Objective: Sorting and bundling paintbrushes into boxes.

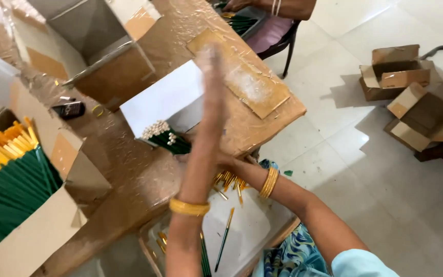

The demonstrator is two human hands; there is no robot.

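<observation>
My left hand (210, 65) is raised over the table, blurred, with its fingers stretched out flat and nothing in it. A gold bangle (188, 207) sits on that wrist. My right arm reaches in from the lower right and passes behind the left forearm. My right hand (232, 165) is mostly hidden there and grips a bundle of green pencils (166, 138) with pale ends, held just above the table's near edge. Loose green and gold pencils (225, 232) lie on a white tray (252, 220) in my lap.
A cardboard box (52, 225) of green and yellow pencils stands at the left. Open cartons (103, 46), a white sheet (165, 95), a small black object (69, 109) and a flat board (252, 82) lie on the plastic-covered table. Another person (283, 7) sits at the far end. Empty boxes (401, 72) litter the floor.
</observation>
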